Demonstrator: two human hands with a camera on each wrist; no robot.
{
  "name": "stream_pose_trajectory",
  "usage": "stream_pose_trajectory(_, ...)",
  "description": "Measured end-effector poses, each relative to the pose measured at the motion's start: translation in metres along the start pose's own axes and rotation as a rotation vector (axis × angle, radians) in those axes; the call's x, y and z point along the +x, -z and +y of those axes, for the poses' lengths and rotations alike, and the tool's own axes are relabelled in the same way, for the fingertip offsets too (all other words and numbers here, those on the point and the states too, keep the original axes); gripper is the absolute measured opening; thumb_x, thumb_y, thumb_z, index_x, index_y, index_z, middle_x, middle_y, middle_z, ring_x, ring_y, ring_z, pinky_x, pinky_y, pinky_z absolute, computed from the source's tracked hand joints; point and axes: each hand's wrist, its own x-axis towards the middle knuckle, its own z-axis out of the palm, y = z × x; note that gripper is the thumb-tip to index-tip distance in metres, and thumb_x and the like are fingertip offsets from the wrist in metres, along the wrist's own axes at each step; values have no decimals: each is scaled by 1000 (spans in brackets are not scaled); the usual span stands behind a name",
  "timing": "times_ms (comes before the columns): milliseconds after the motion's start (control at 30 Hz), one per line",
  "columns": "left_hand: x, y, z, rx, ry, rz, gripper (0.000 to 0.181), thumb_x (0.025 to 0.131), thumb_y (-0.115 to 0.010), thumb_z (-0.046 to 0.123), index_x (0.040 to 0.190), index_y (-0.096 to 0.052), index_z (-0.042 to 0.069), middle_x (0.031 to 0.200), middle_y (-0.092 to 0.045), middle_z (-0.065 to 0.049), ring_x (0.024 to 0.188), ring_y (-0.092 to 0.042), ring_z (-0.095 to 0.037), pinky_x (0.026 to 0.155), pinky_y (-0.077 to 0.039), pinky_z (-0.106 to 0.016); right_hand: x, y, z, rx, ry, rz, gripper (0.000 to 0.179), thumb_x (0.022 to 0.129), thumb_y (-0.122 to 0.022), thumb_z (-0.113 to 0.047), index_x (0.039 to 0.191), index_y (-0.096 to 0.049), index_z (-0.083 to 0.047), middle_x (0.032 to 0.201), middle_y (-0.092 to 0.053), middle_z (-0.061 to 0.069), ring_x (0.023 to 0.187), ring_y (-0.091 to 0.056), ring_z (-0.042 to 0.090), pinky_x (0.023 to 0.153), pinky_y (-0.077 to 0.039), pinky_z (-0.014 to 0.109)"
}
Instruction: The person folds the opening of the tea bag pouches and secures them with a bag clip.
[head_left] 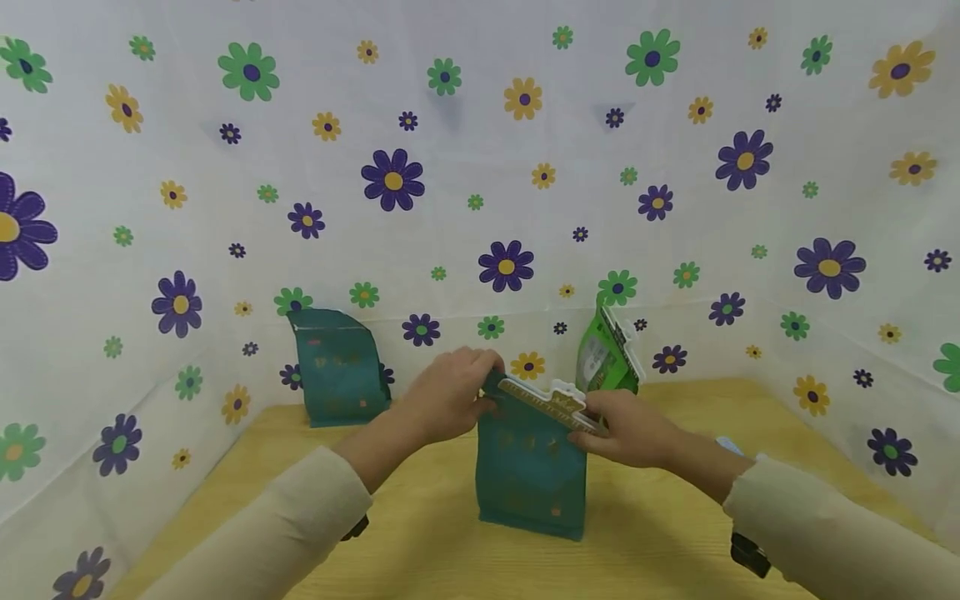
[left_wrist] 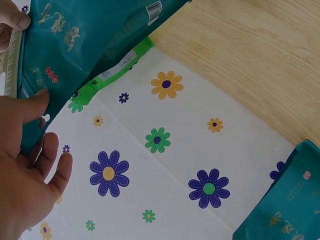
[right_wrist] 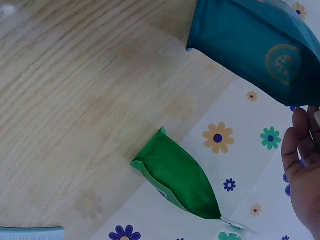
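A teal bag stands upright on the table, its top edge folded under a white clip with a gold ruler-like strip. My left hand pinches the bag's top left corner, thumb on the printed face and fingers partly behind. At the other end, my right hand grips the clip and the bag's top right corner. In the right wrist view that hand shows only in part at the right edge, beside the bag's back.
Another teal bag stands at the back left. Behind the right hand is a green bag with a similar clip on top. A light blue comb-like thing lies to the right. Flower-printed cloth surrounds the wooden table.
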Motion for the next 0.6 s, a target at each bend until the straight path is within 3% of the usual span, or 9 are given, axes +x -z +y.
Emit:
stream_pose_trajectory(200, 3, -9, -2, 58, 2, 37, 36, 86, -80, 16, 116, -61, 10, 109, -70, -4, 96, -58, -20, 90, -52, -38, -10, -12, 3, 35, 41, 50, 22, 87, -78, -26, 92, -59, -15, 78, -59, -10, 62, -45, 1, 55, -40, 20)
stream_pose_trajectory(367, 9, -14, -5, 83, -6, 82, 37, 84, -82, 18, 114, -61, 10, 109, -68, -4, 98, -58, -21, 89, -51, -39, -12, -15, 0, 37, 124, 79, 24, 87, -79, -29, 90, -57, -18, 76, -52, -12, 64, -43, -1, 56, -40, 19)
stream_pose_trajectory(467, 13, -17, -6, 65, 21, 89, 40, 84, -82, 20, 117, -60, 9, 112, -66, -6, 103, -60, -23, 92, -51, -40, -13, -20, -5, 43, 151, 70, 25, 88, -78, -31, 97, -59, -17, 79, -53, -12, 67, -43, -1, 58, -42, 20)
stream_pose_trajectory(600, 15, -24, -9, 25, 89, 81, 51, 85, -81, 26, 126, -57, 6, 117, -63, -10, 109, -60, -25, 94, -52, -42, -16, -28, -13, 16, 127, 43, 42, 88, -76, -41, 114, -59, -13, 85, -54, -12, 71, -46, 0, 62, -44, 20)
